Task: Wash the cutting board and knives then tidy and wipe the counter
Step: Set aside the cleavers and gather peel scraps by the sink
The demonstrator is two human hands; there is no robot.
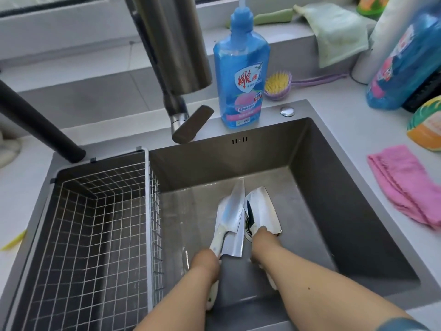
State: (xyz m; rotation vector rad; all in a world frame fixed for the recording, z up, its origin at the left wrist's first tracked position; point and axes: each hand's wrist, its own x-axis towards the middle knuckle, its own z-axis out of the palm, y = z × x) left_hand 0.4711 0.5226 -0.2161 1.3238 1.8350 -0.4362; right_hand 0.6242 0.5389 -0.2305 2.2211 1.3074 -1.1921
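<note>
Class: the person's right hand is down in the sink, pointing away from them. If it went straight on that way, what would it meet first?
Probably the cleaver blade just ahead of the right hand, over the drain; past that, the sink's back wall. Depth is unclear.

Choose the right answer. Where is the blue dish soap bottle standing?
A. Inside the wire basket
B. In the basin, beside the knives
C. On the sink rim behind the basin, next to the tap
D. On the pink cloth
C: the blue dish soap bottle stands upright on the back rim of the sink, just right of the tap.
</note>
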